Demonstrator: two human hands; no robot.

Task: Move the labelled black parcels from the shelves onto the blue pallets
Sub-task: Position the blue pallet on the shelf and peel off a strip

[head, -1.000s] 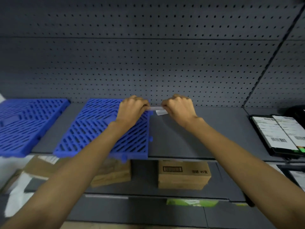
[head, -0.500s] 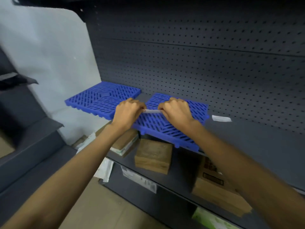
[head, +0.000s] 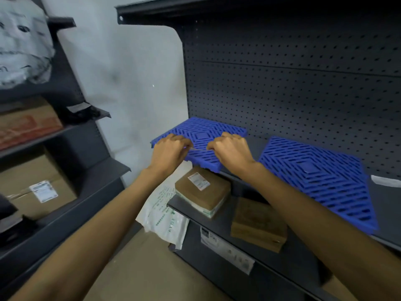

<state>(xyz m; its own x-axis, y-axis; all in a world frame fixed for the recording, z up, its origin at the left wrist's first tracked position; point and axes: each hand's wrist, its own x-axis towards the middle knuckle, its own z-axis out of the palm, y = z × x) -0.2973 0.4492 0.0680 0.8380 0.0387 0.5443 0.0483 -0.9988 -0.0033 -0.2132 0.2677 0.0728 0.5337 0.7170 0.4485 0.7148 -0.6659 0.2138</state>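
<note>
Two blue slotted pallets lie on the dark shelf: the left pallet at the shelf's end and the right pallet beside it. Both are bare. My left hand and my right hand hover over the left pallet's front edge, fists closed, pinching a thin white paper strip stretched between them. No labelled black parcel is in view.
A white strip lies on the shelf at the far right. Below are brown boxes and a white printed bag. A second rack on the left holds a cardboard box and a grey bag.
My view has swung left: the black parcels at the right have left the frame and the left rack has appeared. Both hands, still holding the strip, now hover over the leftmost pallet.
</note>
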